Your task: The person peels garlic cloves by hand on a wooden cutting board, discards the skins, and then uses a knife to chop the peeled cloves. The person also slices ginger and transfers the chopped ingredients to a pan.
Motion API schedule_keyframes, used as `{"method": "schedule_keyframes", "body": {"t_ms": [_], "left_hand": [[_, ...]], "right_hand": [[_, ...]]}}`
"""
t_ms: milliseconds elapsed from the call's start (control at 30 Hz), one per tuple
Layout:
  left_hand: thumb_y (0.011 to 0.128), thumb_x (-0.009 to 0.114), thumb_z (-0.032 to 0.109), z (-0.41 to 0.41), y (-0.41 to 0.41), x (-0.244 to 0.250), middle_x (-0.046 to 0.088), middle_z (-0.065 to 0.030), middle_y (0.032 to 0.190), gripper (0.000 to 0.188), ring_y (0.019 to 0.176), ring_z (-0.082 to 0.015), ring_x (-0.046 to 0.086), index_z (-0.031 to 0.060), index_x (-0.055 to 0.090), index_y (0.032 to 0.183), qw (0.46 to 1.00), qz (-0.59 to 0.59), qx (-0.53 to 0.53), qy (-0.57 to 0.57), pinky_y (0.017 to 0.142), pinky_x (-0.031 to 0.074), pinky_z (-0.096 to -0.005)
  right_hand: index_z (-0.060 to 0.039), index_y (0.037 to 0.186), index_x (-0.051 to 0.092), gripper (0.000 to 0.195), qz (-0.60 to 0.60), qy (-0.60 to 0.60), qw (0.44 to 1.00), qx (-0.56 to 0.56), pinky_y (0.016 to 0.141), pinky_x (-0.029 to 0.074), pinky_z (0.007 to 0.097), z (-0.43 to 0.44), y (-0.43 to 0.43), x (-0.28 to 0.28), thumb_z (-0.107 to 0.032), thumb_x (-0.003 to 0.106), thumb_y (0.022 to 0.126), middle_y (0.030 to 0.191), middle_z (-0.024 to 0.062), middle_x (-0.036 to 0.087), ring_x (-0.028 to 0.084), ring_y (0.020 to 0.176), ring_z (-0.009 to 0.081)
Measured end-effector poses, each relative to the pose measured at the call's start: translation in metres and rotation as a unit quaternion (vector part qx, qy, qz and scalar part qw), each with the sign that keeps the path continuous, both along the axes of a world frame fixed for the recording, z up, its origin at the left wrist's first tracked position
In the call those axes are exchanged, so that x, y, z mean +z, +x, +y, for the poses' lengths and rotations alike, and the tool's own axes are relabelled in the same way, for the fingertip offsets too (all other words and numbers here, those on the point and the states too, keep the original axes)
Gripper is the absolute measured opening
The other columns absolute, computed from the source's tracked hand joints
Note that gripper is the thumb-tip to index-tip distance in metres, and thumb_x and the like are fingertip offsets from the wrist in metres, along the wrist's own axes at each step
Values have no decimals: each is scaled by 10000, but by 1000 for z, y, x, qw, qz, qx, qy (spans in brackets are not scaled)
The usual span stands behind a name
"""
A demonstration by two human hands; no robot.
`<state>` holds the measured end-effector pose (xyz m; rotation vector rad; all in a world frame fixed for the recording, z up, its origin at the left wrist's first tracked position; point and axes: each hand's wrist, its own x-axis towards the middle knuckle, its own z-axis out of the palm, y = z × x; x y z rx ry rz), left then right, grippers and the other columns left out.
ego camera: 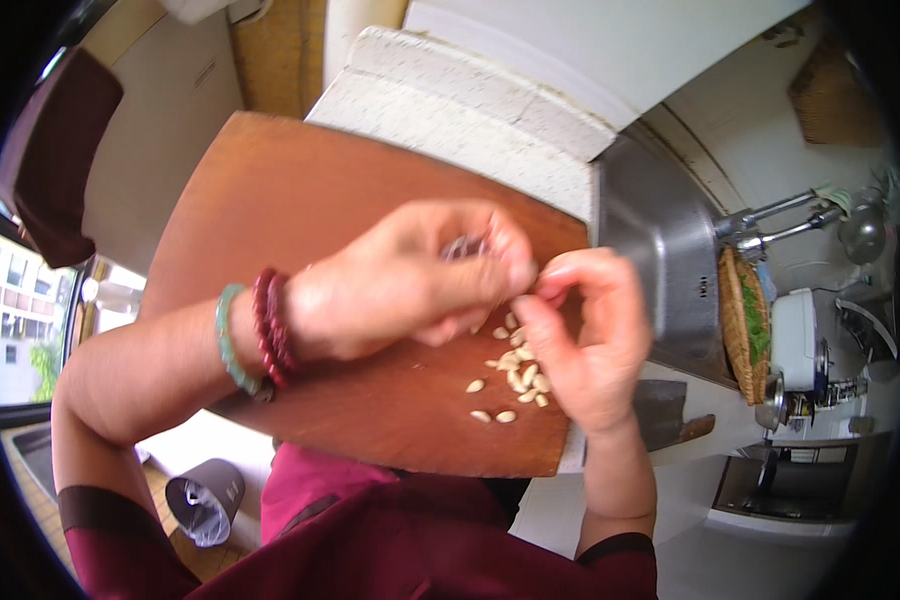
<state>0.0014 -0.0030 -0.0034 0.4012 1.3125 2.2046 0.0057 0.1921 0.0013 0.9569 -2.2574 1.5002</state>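
My left hand (420, 281), with beaded bracelets at its wrist, is curled above a reddish-brown wooden board (285, 187). A whitish, papery thing (463, 247), perhaps garlic in its skin, shows inside the curled fingers. Facing it, my right hand (596, 337) has its thumb and forefinger bent inward. The fingertips of both hands come together, and blur and the fingers hide whatever is between them. Under and beside my right hand lie several small pale cloves (525, 375), which look like peeled garlic. A few lie apart towards the board's near edge.
Right of the board is a stainless-steel sink (656, 247) with a faucet (765, 217). A cleaver (656, 412) lies on the counter near my right forearm. Beyond the sink sit a woven basket (736, 322) with green leaves and a white appliance (795, 337). A lined bin (217, 480) stands low left.
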Motion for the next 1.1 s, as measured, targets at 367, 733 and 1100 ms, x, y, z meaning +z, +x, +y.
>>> {"method": "schedule_keyframes", "body": {"t_ms": [367,733,1100], "left_hand": [[979,496,225,-16,-22,2,445,22,772,202,541,-41,340,31,552,978,984,-28,151,92,433,246,-180],[942,569,292,-15,-21,-1,435,32,667,256,503,-48,336,78,534,807,990,-33,114,70,422,231,-193],[946,565,179,-7,-9,11,479,-6,667,178,458,-42,372,71,483,830,999,-51,5,-12,386,256,-184]], "right_hand": [[-33,919,653,193,148,301,930,152,767,443,341,-37,6,22,-30,682,728,911,73,580,552,870,224],[-41,840,607,109,158,275,938,140,733,438,360,-47,6,14,-36,659,745,823,79,557,542,801,262],[12,1000,564,86,-252,-107,959,70,758,512,246,23,-14,3,-15,555,919,937,59,609,617,854,123]]}}
